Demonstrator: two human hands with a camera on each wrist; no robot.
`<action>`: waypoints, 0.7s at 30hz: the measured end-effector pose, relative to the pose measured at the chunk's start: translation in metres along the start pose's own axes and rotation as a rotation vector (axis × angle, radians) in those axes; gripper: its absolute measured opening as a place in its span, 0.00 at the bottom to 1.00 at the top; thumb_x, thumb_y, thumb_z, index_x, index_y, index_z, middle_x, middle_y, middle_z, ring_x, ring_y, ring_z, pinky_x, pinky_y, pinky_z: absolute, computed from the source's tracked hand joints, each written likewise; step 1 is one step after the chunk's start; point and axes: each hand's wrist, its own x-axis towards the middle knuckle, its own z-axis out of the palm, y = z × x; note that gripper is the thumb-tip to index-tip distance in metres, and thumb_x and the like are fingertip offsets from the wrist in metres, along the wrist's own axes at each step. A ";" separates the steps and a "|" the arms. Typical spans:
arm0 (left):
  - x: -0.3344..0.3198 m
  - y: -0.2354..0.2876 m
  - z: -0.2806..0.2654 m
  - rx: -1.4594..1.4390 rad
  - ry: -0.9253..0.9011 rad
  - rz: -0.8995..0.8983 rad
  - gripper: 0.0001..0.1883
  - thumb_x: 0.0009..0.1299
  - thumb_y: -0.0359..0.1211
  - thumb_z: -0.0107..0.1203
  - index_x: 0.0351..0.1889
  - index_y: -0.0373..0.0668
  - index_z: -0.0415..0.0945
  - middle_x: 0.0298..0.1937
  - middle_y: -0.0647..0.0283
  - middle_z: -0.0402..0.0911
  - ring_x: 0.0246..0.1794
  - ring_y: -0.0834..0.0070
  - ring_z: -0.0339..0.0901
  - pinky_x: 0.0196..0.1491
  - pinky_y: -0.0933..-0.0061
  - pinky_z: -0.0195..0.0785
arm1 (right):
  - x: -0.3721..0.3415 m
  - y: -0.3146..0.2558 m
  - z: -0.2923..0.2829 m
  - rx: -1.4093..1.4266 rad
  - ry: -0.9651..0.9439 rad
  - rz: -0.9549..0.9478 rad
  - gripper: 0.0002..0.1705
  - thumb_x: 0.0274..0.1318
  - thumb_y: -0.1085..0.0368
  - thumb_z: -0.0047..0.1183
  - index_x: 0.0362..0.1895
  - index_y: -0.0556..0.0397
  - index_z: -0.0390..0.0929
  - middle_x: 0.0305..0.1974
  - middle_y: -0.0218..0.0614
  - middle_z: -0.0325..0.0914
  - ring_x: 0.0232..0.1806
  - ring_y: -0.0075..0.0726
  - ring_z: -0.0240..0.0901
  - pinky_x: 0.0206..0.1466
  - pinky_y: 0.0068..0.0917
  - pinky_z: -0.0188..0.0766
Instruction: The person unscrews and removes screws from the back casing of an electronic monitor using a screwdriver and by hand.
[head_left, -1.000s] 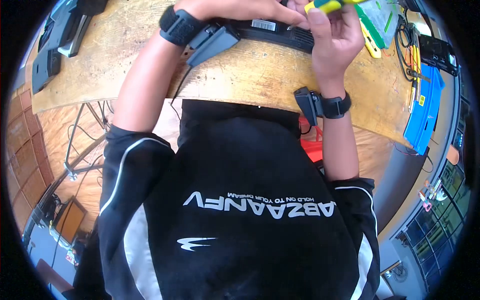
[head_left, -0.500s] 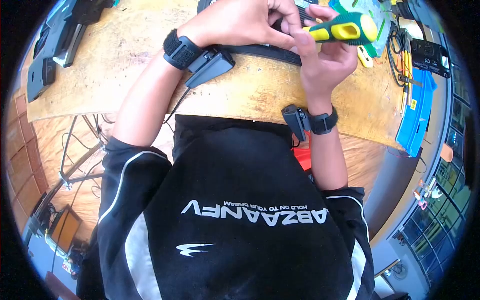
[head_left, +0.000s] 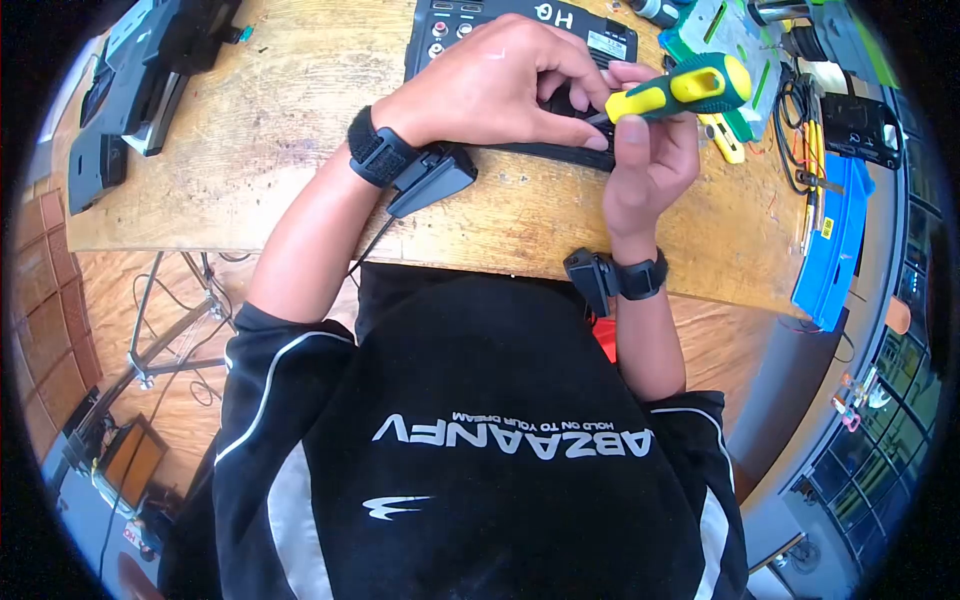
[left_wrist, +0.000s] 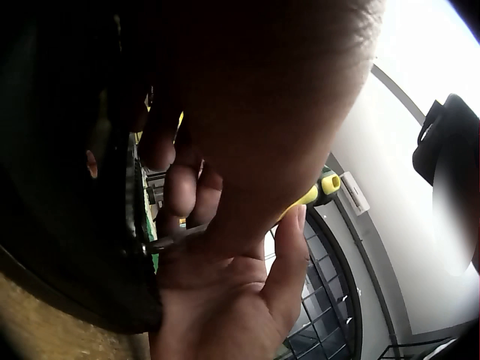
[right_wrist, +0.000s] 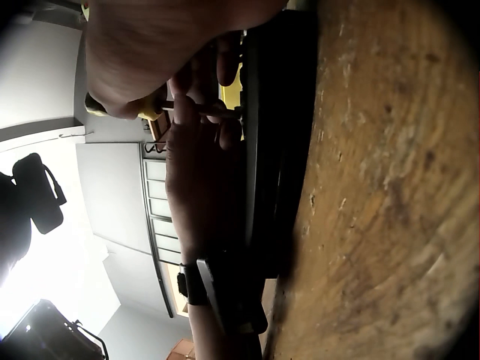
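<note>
In the head view, the black box [head_left: 595, 25] lies on the wooden table [head_left: 300, 80] before me, with connectors on the left part of its top and white lettering farther back. At the box's right end, my right grip [head_left: 655, 160] holds the green-and-yellow screwdriver [head_left: 690, 88] by its handle; the handle slants away to the right and the shaft points in toward the box. My left grip [head_left: 505, 85] lies over the top of the box, thumb and fingers to either side of the shaft; whether they pinch it I cannot tell. Just right of the box is a yellow cutter [head_left: 722, 140], with a green-trimmed clear case [head_left: 718, 40] behind it. Farther right of the box are black cables [head_left: 795, 110] and a blue tray [head_left: 825, 260]; well left of it sits dark boxy equipment [head_left: 140, 75].

In the left wrist view, the box is a dark mass at one side, and the metal shaft reaches its edge, while the yellow handle end sticks out away from it.

In the right wrist view, the shaft meets the box's edge above the table, my left fingers close beside it, and my right grip covers much of the handle.
</note>
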 end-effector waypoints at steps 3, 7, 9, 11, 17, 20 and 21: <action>0.003 0.006 -0.011 -0.169 -0.023 -0.055 0.06 0.63 0.27 0.69 0.34 0.36 0.84 0.27 0.64 0.79 0.24 0.78 0.71 0.29 0.75 0.63 | -0.001 0.001 0.001 -0.045 -0.016 -0.032 0.22 0.64 0.63 0.63 0.56 0.64 0.75 0.56 0.45 0.81 0.54 0.31 0.78 0.60 0.30 0.75; 0.003 0.016 -0.017 -0.229 -0.060 -0.106 0.06 0.63 0.25 0.69 0.36 0.36 0.85 0.30 0.64 0.79 0.26 0.80 0.71 0.29 0.76 0.63 | 0.000 0.005 -0.002 0.048 0.008 0.003 0.21 0.64 0.63 0.63 0.55 0.64 0.77 0.54 0.44 0.81 0.54 0.32 0.78 0.62 0.31 0.72; 0.002 0.006 -0.010 -0.304 -0.041 -0.058 0.06 0.63 0.26 0.69 0.37 0.36 0.85 0.31 0.64 0.80 0.27 0.80 0.72 0.30 0.77 0.63 | 0.004 0.002 -0.005 -0.022 -0.054 -0.046 0.18 0.63 0.64 0.62 0.52 0.64 0.78 0.53 0.43 0.80 0.55 0.35 0.77 0.63 0.33 0.70; 0.000 -0.001 -0.007 -0.379 -0.022 -0.012 0.07 0.63 0.26 0.69 0.37 0.36 0.86 0.33 0.64 0.81 0.28 0.80 0.72 0.30 0.77 0.64 | 0.004 0.002 -0.005 -0.056 -0.083 -0.069 0.17 0.63 0.65 0.61 0.51 0.64 0.79 0.52 0.42 0.80 0.56 0.36 0.76 0.63 0.33 0.69; 0.001 0.003 -0.012 -0.237 -0.010 -0.073 0.07 0.63 0.27 0.70 0.37 0.37 0.86 0.37 0.66 0.83 0.29 0.84 0.70 0.31 0.81 0.63 | 0.000 0.006 -0.001 0.007 -0.033 -0.038 0.21 0.58 0.66 0.67 0.51 0.64 0.76 0.51 0.43 0.78 0.51 0.31 0.78 0.57 0.28 0.74; 0.002 0.014 -0.014 -0.203 -0.031 -0.132 0.07 0.63 0.27 0.70 0.38 0.37 0.87 0.37 0.66 0.84 0.29 0.84 0.71 0.31 0.81 0.63 | -0.003 0.011 -0.010 -0.049 -0.097 -0.049 0.27 0.67 0.57 0.56 0.60 0.67 0.73 0.61 0.53 0.76 0.60 0.41 0.77 0.67 0.37 0.71; 0.002 0.013 -0.014 -0.202 -0.032 -0.132 0.07 0.63 0.27 0.70 0.38 0.37 0.87 0.37 0.66 0.84 0.29 0.84 0.71 0.31 0.81 0.63 | -0.002 0.012 -0.011 -0.049 -0.096 -0.049 0.27 0.67 0.57 0.56 0.60 0.67 0.73 0.61 0.53 0.76 0.60 0.41 0.77 0.67 0.37 0.71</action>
